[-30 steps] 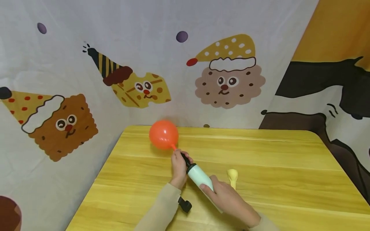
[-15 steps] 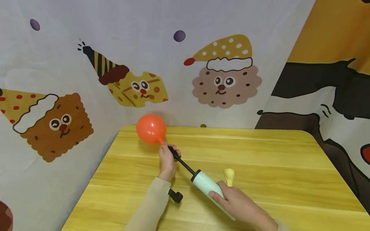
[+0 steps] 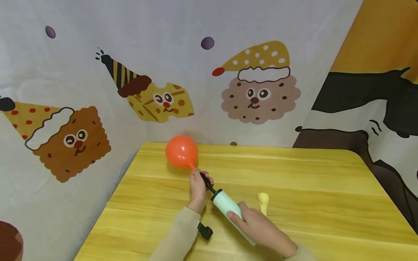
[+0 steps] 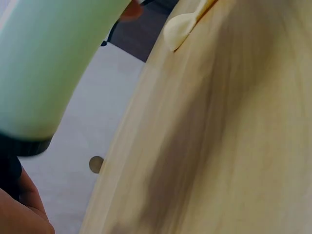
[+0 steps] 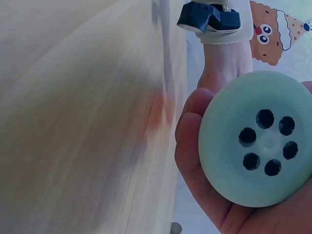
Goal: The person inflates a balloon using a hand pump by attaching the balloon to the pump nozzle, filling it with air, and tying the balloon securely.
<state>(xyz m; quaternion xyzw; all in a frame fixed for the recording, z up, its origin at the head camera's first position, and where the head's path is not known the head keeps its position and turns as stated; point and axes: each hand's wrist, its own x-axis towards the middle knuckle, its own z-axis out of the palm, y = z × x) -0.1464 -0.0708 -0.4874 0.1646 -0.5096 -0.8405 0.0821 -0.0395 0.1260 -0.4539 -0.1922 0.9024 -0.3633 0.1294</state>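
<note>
While the left hand grips the black pump handle, a glossy, round red balloon sits just past that hand. The right hand wraps the smooth, mint-green cylinder.

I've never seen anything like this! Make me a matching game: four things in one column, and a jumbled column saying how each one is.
1. Orange-red balloon
2. Yellow balloon
3. Left hand
4. Right hand

A. Grips the pale green barrel
B. Round and inflated
C. Grips the black handle
D. Lies uninflated on the table

Pairs: 1-B, 2-D, 3-C, 4-A
</note>
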